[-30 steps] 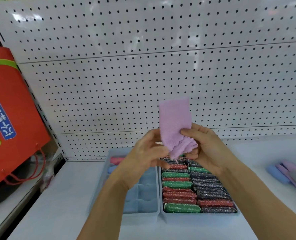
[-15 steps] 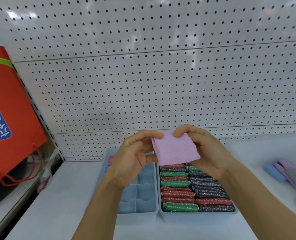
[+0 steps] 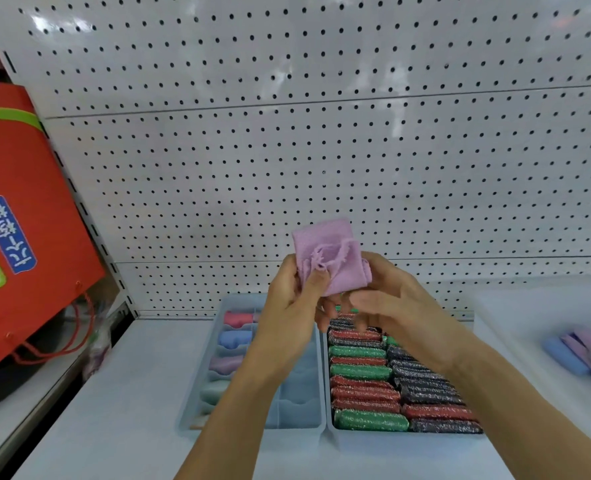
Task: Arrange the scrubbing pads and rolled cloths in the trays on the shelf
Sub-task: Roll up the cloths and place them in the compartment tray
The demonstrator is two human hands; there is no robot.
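Observation:
A folded lilac cloth is held up in front of the pegboard, above the trays. My left hand pinches its lower left corner with thumb and fingers. My right hand holds the cloth's right side, its fingers blurred below it. Under my hands stands a pale blue divided tray with rolled cloths in red, blue, lilac and pale green in its left column. To its right, a second tray is packed with glittery green, red and dark scrubbing pads.
A white pegboard wall rises behind the white shelf. A red paper bag with cord handles stands at the left. Loose blue and lilac cloths lie on the shelf at the right.
The cloth was lifted from a flat fold to an upright, partly rolled bundle. My left hand shifted its grip to the lower corner. The right hand's fingers moved down, blurred.

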